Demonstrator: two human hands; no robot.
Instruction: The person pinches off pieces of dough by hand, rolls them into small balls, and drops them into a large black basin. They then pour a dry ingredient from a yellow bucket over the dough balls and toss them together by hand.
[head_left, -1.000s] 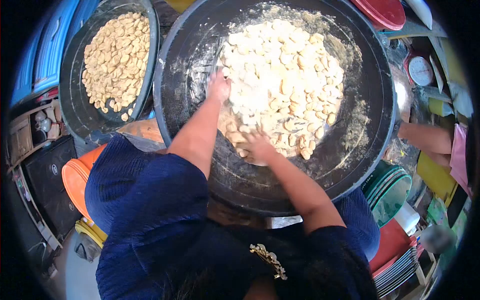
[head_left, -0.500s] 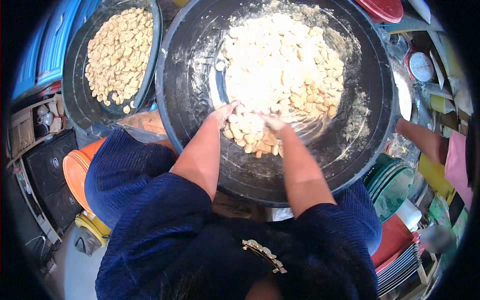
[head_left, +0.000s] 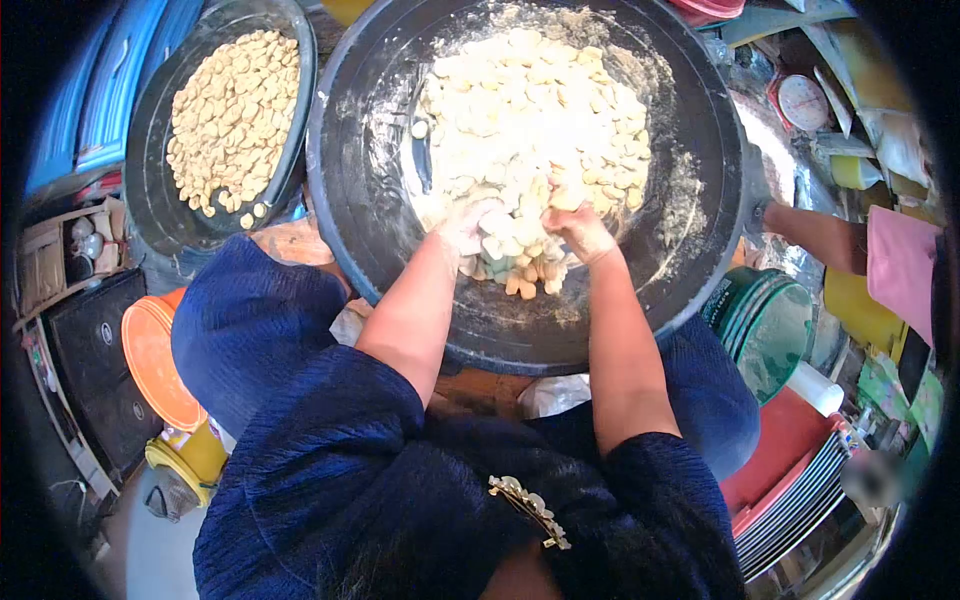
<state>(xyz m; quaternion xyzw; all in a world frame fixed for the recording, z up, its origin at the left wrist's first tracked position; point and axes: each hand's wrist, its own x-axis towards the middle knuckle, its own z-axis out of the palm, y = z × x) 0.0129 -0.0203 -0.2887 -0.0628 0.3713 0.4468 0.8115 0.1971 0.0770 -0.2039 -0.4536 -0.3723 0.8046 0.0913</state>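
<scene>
A large black tub [head_left: 370, 90] stands in front of me, holding a heap of small pale dough pieces [head_left: 620, 170] dusted with white powder. My left hand [head_left: 466, 225] is in the near left side of the heap, powder-coated, its fingers partly sunk among the pieces and washed out by glare. To its right, my right hand [head_left: 580, 228] has its fingers curled in around some dough pieces at the heap's near edge. Several loose pieces lie between and just below the two hands.
A second dark tub [head_left: 150, 150] with more pale pieces stands at the left. Another person's arm [head_left: 815, 238] reaches to the big tub's right rim. Green lids or basins [head_left: 775, 335], an orange basin [head_left: 155, 355] and a round dial scale [head_left: 803, 102] are around.
My hands have moved slightly apart, and the right hand has lifted up and right with its fingers curled. The pieces between them have shifted. The view has moved slightly.
</scene>
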